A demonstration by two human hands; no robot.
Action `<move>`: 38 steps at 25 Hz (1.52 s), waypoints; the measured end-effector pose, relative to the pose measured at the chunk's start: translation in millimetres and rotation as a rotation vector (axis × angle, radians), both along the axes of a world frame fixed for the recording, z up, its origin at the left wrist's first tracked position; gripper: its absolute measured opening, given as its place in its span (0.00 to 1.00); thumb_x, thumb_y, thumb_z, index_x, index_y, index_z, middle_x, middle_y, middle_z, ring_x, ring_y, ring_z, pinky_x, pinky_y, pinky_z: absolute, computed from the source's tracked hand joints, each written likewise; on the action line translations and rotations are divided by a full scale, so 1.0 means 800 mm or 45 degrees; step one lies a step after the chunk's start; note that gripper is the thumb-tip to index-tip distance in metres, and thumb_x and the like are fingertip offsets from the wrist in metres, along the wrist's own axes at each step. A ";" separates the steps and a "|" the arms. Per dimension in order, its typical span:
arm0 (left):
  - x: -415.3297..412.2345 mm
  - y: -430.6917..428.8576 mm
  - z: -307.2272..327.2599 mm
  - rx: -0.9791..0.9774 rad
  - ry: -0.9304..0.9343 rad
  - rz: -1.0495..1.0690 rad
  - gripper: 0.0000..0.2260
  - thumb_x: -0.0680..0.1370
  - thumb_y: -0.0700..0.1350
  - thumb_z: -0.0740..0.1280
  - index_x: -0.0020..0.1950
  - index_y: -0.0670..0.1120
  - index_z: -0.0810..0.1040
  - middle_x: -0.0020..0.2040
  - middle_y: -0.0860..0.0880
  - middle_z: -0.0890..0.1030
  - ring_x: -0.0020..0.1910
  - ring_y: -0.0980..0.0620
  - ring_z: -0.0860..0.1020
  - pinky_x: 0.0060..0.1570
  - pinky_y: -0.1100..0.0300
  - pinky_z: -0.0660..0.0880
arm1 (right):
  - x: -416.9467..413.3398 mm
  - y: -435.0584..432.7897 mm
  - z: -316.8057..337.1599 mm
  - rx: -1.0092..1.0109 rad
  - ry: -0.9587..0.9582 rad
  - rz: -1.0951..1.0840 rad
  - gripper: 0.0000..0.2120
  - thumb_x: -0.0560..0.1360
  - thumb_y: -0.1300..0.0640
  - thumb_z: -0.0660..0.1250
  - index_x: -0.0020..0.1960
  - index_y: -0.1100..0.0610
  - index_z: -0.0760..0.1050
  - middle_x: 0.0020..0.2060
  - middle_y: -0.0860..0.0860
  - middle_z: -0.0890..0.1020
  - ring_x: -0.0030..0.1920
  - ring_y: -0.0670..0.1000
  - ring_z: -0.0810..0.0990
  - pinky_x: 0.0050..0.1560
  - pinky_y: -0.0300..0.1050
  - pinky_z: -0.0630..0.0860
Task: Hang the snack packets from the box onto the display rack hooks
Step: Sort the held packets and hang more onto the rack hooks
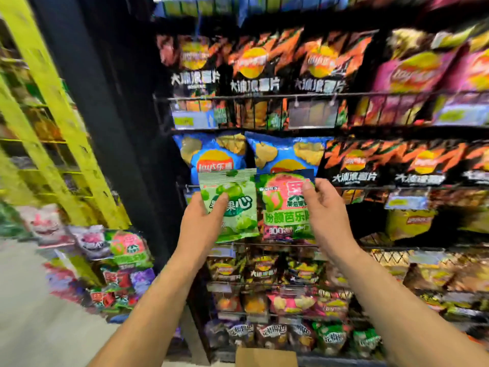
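My left grip [203, 221] grasps the green packet [239, 221], thumb across its front and fingers behind. My right grip [326, 210] pinches the pink packet [281, 207] at its right edge. Both packets are raised side by side, edges just touching, in front of the middle tier of the display rack [264, 97] and over the blue crisp bags [211, 154] standing there. The frame is blurred, so I cannot make out a free hook or the hang hole in either packet's top strip. Procedure, as I judge it: hang one packet at a time. Hold the other one low and clear of the wire rail. Shift the working grip toward the packet's upper corner so the top strip stands flat and taut. Line the hole up square with the hook tip, then push straight back until the strip seats behind the tip. Do not release until the packet bears on the hook. Risks: a low grip lets the strip fold, and a skewed approach may tear the hole or catch the crisp bags. More stock appears to wait among the loose packets [116, 260] lower left and near the cardboard box [266, 357] at the rack's foot.
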State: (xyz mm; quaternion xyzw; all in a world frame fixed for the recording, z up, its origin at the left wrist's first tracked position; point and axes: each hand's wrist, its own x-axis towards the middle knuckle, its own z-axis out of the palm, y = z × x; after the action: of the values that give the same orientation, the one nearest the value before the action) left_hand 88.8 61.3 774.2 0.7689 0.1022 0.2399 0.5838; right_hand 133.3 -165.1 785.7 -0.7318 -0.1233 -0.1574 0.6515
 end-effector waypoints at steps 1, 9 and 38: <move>-0.006 0.002 0.028 0.016 -0.038 0.019 0.02 0.82 0.54 0.68 0.54 0.60 0.78 0.55 0.56 0.84 0.54 0.55 0.83 0.51 0.51 0.79 | -0.004 0.003 0.024 0.025 -0.033 0.019 0.22 0.80 0.39 0.60 0.49 0.59 0.72 0.41 0.61 0.76 0.40 0.51 0.71 0.43 0.56 0.71; -0.058 0.016 0.176 0.036 -0.214 0.156 0.05 0.82 0.54 0.69 0.57 0.56 0.78 0.53 0.55 0.86 0.49 0.57 0.85 0.41 0.60 0.78 | -0.020 0.029 0.160 0.085 -0.245 0.196 0.22 0.80 0.38 0.60 0.49 0.58 0.72 0.47 0.68 0.76 0.41 0.62 0.74 0.47 0.67 0.73; -0.414 0.297 0.211 -0.097 -0.200 0.632 0.10 0.84 0.52 0.67 0.63 0.50 0.75 0.57 0.48 0.84 0.53 0.51 0.84 0.39 0.57 0.82 | -0.259 0.383 0.189 0.048 -0.181 0.680 0.15 0.83 0.44 0.60 0.46 0.54 0.72 0.44 0.62 0.80 0.44 0.65 0.79 0.44 0.65 0.77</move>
State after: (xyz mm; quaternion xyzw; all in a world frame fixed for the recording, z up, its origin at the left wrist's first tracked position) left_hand -242.6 298.5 942.9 0.6768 0.2509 0.4309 0.5416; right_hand -73.6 141.6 936.6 -0.6482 -0.3544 -0.0331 0.6731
